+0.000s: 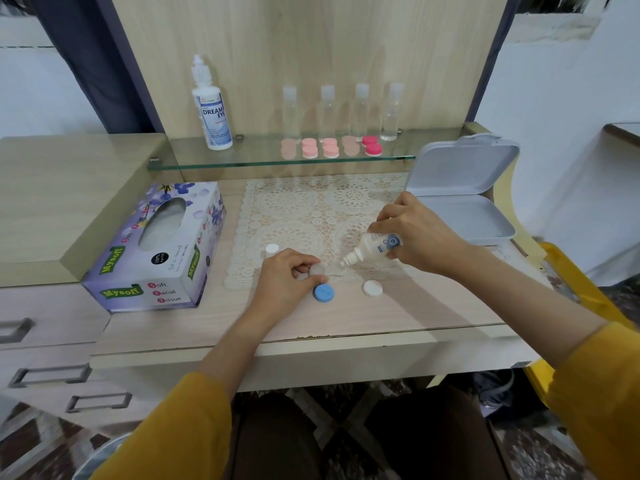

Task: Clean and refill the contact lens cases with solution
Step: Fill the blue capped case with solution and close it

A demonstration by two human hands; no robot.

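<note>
While our right hand [420, 233] tips the small solution bottle [375, 244] nozzle-down to the left, our left hand [289, 277] holds the clear lens case [329, 270] on the near edge of the lace mat [304, 216]. The right fingers are curled round the bottle's body and clamped on it. Its tip is just above or touching the case's right-hand well; we cannot tell which. The left thumb and forefinger pinch the case at its left-hand well, and the other fingers are curled under the palm. Both wells stand uncapped.

A blue cap [323, 293] lies on the bare surface [398, 317] just in front of the left fingers. A white cap [373, 288] lies near it to the right, in front of the bottle's tip. A smaller white cap [272, 248] rests on the mat just behind the left hand.

To our left a tissue box [156, 247] lies at an angle, beside the mat. To our right an open grey box [460, 202] sits behind the right hand with its lid raised. On the glass shelf [242, 157] at the back stand a large solution bottle [211, 109] and four clear bottles [327, 112] in a row. In front of those bottles lie five capped lens cases [329, 148] in shades of pink. Mustard sleeves [180, 427] reach partway down both forearms.
</note>
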